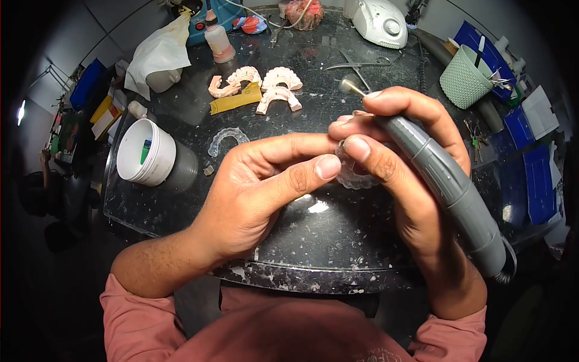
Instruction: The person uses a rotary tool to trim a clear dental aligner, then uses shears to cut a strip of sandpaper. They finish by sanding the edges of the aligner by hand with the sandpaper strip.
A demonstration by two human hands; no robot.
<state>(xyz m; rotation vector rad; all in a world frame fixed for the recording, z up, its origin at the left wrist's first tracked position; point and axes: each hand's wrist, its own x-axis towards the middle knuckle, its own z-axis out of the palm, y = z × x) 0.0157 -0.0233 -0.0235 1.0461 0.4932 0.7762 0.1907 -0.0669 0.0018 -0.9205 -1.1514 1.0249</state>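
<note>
A clear plastic dental tray (354,175) is pinched between the fingertips of my left hand (265,181) and my right hand (410,151), above the table's front part. My right hand also holds a grey rotary handpiece (446,181), whose tip points up and away to the left and looks blurred. Its body slants down toward my right forearm. Beyond my left hand, a second clear tray (227,140) lies on the black table. Pink dental models (280,78) stand farther back, beside a yellow strip (236,101).
A white tub (146,152) stands at the left and a pale green basket (465,77) at the right. Metal scissors (362,65), a bottle (219,43) and a white machine (379,24) are at the back. The black table's front edge (313,280) is close to the body.
</note>
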